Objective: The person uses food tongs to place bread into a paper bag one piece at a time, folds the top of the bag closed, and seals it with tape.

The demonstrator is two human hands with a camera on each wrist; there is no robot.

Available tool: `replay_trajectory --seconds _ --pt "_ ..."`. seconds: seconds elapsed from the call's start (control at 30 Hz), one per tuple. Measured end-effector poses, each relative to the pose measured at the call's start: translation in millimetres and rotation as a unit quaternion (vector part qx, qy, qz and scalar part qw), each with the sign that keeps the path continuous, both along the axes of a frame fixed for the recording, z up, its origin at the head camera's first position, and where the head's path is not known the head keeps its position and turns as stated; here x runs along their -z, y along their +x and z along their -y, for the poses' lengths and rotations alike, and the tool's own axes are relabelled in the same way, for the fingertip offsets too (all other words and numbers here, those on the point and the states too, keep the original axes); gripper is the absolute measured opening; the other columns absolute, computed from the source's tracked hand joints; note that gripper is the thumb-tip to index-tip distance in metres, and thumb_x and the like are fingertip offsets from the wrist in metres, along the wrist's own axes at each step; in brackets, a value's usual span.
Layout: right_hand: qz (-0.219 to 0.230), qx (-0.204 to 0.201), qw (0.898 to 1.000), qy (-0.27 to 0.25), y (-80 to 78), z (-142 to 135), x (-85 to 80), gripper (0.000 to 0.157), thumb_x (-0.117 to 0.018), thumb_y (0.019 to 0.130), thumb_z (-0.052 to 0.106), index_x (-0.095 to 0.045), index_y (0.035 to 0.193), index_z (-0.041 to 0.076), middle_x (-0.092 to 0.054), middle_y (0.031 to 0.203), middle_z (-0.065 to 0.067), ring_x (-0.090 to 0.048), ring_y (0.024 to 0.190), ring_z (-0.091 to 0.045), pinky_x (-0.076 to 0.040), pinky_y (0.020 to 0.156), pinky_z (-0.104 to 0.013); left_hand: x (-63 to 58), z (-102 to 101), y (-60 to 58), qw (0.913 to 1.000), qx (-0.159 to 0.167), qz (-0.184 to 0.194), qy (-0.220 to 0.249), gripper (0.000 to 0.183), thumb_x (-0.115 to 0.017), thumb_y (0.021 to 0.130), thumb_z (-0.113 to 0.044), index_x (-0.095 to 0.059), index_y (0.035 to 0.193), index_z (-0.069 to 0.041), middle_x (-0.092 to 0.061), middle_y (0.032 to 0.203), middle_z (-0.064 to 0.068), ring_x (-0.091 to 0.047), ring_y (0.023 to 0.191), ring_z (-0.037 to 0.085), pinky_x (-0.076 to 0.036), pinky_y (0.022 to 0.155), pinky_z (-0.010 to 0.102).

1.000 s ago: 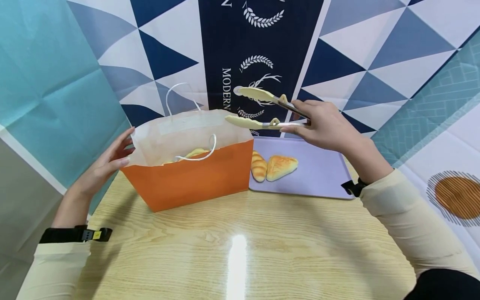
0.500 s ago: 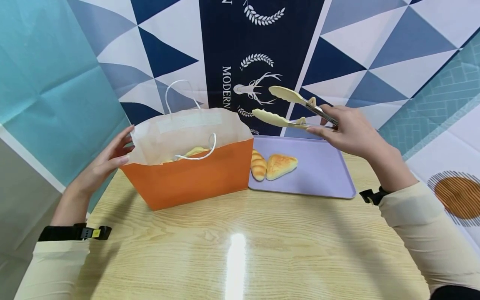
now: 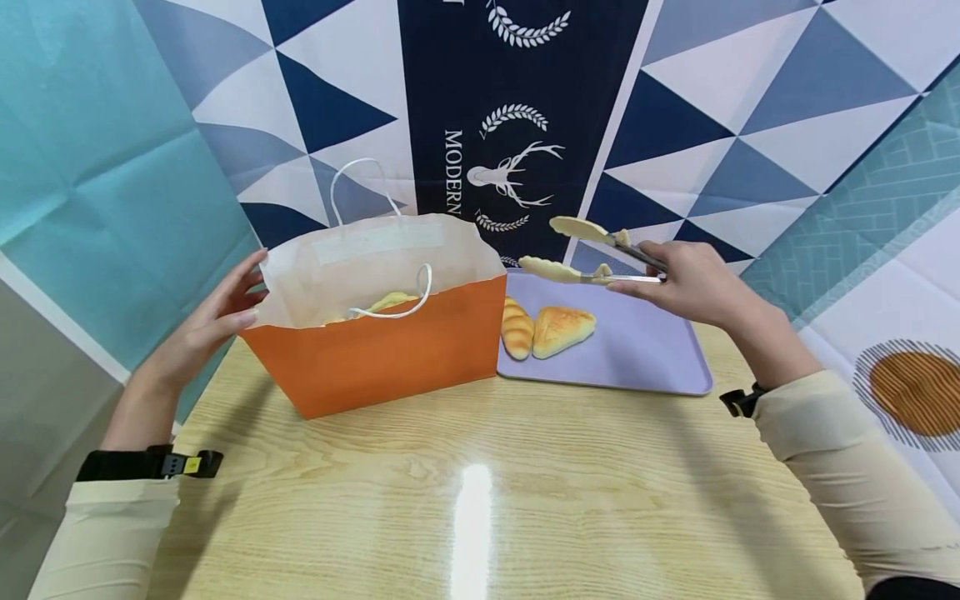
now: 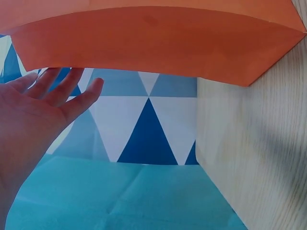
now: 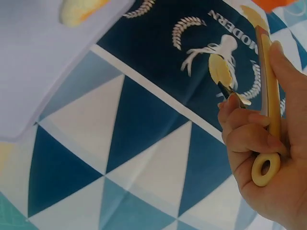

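Observation:
My right hand (image 3: 697,287) grips a pair of tongs (image 3: 551,269) with pale yellow tips and metal arms. The tips are spread apart with nothing between them, above the back of a lilac tray (image 3: 652,354). On the tray's left lie a ridged bread roll (image 3: 517,332) and a triangular bread (image 3: 562,331), side by side. An orange paper bag (image 3: 390,362) with a white lining and white handles stands open-topped to the left. Something yellowish (image 3: 392,301) shows inside it, mostly hidden. My left hand (image 4: 33,115) touches the bag's left edge with extended fingers.
The wooden table (image 3: 480,442) extends in front of the bag and tray. A patterned cloth backdrop (image 3: 495,100) rises right behind them. The bag stands against the tray's left end and hides part of it.
My right hand has drawn the tongs rightward, away from above the bag, then lowered them toward the tray. The left hand and bag have hardly moved.

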State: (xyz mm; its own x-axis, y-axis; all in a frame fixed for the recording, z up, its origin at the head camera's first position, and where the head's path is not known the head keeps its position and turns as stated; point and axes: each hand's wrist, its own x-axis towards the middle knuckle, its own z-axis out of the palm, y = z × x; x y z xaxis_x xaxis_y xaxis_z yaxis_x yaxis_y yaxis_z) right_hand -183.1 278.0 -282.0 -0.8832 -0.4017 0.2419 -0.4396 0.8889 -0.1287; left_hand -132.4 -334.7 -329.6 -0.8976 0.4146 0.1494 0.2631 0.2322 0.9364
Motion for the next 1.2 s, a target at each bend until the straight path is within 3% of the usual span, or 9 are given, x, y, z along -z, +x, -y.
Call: replay_trajectory --seconds 0.2,0.37,0.5,0.83,1.2 --pt "0.046 0.021 0.999 0.008 -8.0 4 19.9 0.079 -0.063 0.08 0.07 -0.065 0.125 0.006 -0.062 0.064 -0.007 -0.049 0.051 -0.019 -0.041 0.048 -0.034 -0.5 0 -0.4 1.0 0.0 -0.002 -0.003 0.071 -0.039 0.099 -0.012 -0.009 0.16 -0.031 -0.002 0.164 0.006 -0.014 0.14 0.033 -0.007 0.109 0.072" --pt "0.059 0.024 0.998 0.006 -15.2 9 35.4 0.068 -0.064 0.077 0.072 -0.071 0.104 0.01 -0.057 0.059 -0.006 -0.048 0.049 -0.019 -0.037 0.047 -0.033 -1.5 -1 0.6 1.0 -0.001 -0.002 -0.006 0.071 -0.039 0.099 -0.013 -0.008 0.16 -0.031 -0.002 0.164 0.006 -0.014 0.14 0.034 -0.007 0.109 0.073" --pt "0.071 0.019 0.997 0.0 -21.0 13 48.7 0.058 -0.067 0.076 0.07 -0.062 0.078 0.012 -0.05 0.054 -0.003 -0.047 0.047 -0.018 -0.038 0.046 -0.032 -1.4 -1 0.9 1.0 -0.004 -0.003 -0.005 0.071 -0.04 0.099 -0.013 -0.008 0.16 -0.031 -0.002 0.164 0.007 -0.014 0.14 0.035 -0.005 0.106 0.077" --pt "0.089 0.016 0.995 0.033 -30.7 26 72.8 0.055 -0.069 0.075 0.069 -0.061 0.072 0.015 -0.052 0.054 -0.002 -0.049 0.05 -0.018 -0.038 0.046 -0.032 -0.1 0 1.3 1.0 0.002 -0.006 0.003 0.07 -0.039 0.1 -0.012 -0.009 0.16 -0.031 -0.002 0.164 0.007 -0.014 0.139 0.034 -0.003 0.105 0.077" --pt "0.104 -0.016 0.994 0.037 -39.3 38 84.4 0.057 -0.07 0.076 0.067 -0.055 0.063 0.013 -0.04 0.051 0.002 -0.041 0.046 -0.015 -0.033 0.046 -0.031 0.9 -1 1.3 0.9999 0.002 -0.009 0.007 0.069 -0.038 0.1 -0.012 -0.009 0.16 -0.031 -0.002 0.163 0.007 -0.014 0.14 0.032 -0.003 0.106 0.076"
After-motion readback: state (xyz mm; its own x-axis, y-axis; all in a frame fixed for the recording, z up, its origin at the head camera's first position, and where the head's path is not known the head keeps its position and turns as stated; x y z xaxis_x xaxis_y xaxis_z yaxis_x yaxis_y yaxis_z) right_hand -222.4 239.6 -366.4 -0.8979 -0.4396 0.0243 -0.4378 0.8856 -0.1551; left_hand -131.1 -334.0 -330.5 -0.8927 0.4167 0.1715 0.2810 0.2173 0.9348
